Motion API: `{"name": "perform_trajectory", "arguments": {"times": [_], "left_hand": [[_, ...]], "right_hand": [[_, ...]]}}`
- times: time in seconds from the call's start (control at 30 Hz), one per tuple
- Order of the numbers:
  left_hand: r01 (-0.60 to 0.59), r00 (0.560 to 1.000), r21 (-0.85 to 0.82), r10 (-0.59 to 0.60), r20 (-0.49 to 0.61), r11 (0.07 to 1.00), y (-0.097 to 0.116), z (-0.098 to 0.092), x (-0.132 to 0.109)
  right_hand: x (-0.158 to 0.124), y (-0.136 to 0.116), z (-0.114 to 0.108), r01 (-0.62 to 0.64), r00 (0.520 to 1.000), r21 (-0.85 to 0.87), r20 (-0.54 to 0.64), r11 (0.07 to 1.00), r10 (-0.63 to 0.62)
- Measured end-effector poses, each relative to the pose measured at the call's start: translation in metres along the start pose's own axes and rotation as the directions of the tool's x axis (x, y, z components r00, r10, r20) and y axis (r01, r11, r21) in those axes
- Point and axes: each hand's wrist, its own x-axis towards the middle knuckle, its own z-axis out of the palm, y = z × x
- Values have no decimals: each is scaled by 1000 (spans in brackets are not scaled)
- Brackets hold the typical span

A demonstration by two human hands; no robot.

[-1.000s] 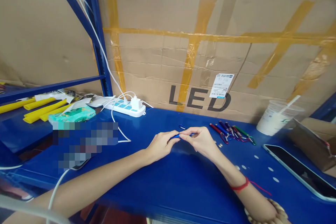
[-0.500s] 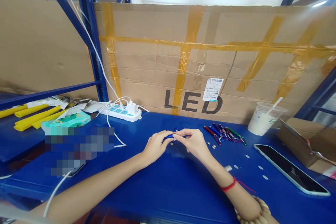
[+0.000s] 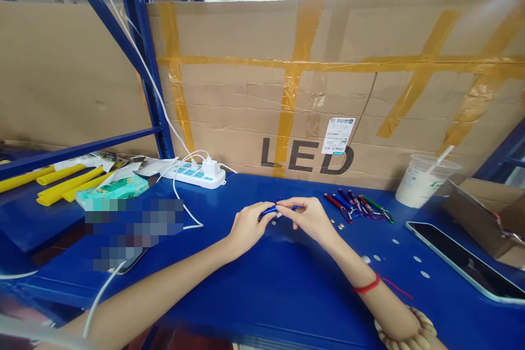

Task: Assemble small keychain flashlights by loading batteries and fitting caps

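Fingers of left hand [image 3: 249,228] and right hand [image 3: 312,220] clamp a slim blue pen-light [image 3: 271,210].

Slim blue pen-like tube [image 3: 268,210] with clip, level, just above the blue table [image 3: 262,279]

Warehouse workbench: blue racking [image 3: 135,38], cardboard [image 3: 328,82]
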Motion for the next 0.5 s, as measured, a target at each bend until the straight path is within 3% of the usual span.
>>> {"name": "perform_trajectory", "arguments": {"times": [0.5], "left_hand": [[-36, 999, 13, 36, 37, 999, 3, -4, -1]], "right_hand": [[-1, -1, -1, 51, 999, -26, 13, 998, -51]]}}
